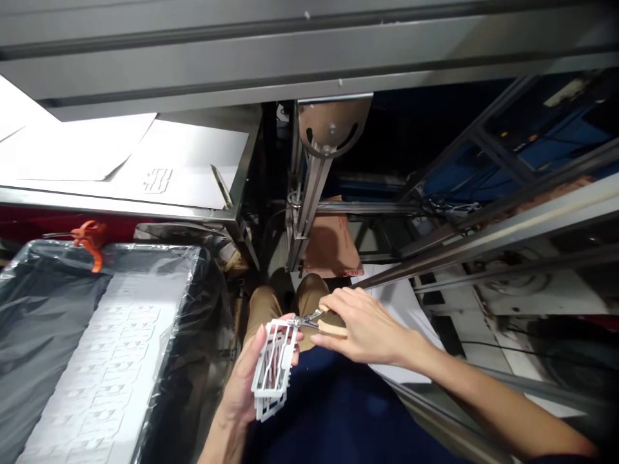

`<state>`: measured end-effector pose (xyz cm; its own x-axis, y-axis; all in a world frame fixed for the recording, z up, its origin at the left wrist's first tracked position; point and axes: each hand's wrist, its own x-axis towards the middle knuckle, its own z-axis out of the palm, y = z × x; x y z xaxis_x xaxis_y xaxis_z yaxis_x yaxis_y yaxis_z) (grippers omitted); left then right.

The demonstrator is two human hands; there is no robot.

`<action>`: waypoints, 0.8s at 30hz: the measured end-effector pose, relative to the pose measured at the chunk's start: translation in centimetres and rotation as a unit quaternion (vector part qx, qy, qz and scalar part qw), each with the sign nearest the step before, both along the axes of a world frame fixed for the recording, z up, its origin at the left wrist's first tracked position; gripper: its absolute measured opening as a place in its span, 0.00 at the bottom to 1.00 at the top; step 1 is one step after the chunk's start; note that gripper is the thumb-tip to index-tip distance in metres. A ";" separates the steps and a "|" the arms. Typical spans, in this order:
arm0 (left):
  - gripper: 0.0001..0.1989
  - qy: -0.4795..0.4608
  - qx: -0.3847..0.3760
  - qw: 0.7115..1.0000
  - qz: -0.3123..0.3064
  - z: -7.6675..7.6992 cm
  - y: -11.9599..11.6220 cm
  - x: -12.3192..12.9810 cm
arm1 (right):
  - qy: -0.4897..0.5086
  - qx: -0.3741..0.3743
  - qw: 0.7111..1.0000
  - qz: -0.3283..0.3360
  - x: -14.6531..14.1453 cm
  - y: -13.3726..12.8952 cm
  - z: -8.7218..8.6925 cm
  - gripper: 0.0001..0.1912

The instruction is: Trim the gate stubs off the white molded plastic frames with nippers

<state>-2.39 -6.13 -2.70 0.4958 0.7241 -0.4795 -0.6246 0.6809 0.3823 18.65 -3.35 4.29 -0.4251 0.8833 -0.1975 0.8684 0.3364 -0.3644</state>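
My left hand (244, 380) grips a white plastic frame of moulded parts (273, 368), held upright over my lap. My right hand (363, 325) is closed on a small pair of cutters with tan handles (325, 322); the metal jaws touch the top edge of the frame. Both hands sit low in the middle of the view, above my dark blue top and tan trousers.
At left a bin lined with clear plastic (58, 309) holds stacked white moulded frames (111, 361); an orange clamp (91, 240) grips its rim. A white sheet (159, 167) lies on a steel table behind. Metal machine framing (309, 187) and rails (507, 225) fill the right.
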 end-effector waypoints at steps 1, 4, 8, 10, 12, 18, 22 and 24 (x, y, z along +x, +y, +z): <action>0.20 0.003 0.004 1.000 -0.005 0.0 0.0 0.0 | -0.001 0.003 1.000 0.004 0.0 0.0 0.0 0.22; 0.20 0.007 0.012 1.000 -0.010 0.0 0.1 -0.1 | -0.003 0.014 1.000 0.012 0.2 -0.1 -0.2 0.22; 0.20 0.005 0.017 1.000 -0.007 0.1 0.1 0.1 | -0.005 0.023 1.000 0.013 0.5 -0.2 -0.5 0.23; 0.20 0.011 0.014 1.000 -0.006 0.2 0.1 0.2 | -0.003 0.019 1.000 0.010 0.7 -0.2 -0.6 0.23; 0.20 0.019 0.010 1.000 -0.005 0.2 0.1 0.3 | -0.001 0.014 1.000 0.009 0.7 -0.2 -0.7 0.23; 0.21 0.027 0.011 1.000 -0.012 -0.3 0.0 0.0 | -0.002 0.004 1.000 0.017 0.8 -0.1 -0.7 0.24; 0.21 0.037 0.029 0.999 -0.016 -0.4 0.1 -0.1 | -0.006 -0.002 1.000 0.023 0.8 0.1 -0.7 0.23; 0.21 0.038 0.036 0.998 -0.020 -0.3 0.2 -0.2 | -0.009 -0.005 1.000 0.025 0.9 0.2 -0.6 0.22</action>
<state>-2.57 -5.96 -2.99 0.4882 0.7385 -0.4650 -0.5652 0.6736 0.4763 19.55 -3.16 3.65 -0.4654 0.8586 -0.2151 0.8570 0.3763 -0.3520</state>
